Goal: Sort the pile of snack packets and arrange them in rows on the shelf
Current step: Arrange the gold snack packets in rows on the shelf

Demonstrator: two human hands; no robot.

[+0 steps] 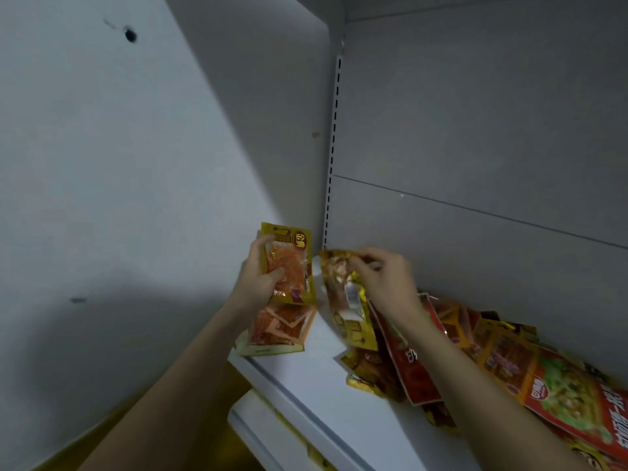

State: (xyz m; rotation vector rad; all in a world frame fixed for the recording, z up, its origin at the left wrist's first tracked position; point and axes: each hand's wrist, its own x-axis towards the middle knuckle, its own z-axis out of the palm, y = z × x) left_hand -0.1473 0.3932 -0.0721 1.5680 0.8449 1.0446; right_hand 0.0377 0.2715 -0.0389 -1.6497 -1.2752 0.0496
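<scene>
My left hand (263,275) grips a yellow packet with orange strips (292,266), held upright above the shelf's left end. Below it a similar orange-strip packet (278,329) lies flat on the white shelf (326,396). My right hand (384,277) pinches the top of a gold foil packet (346,300), which hangs over the shelf. To the right sprawls a pile of snack packets (503,362), red, gold and yellow, with a large red-and-green packet (571,399) on top at the right.
A grey back panel (475,130) with a slotted upright (334,130) stands behind the shelf. A white wall (119,164) closes the left side. A lower white shelf edge (258,426) shows below, over a yellow floor (102,433).
</scene>
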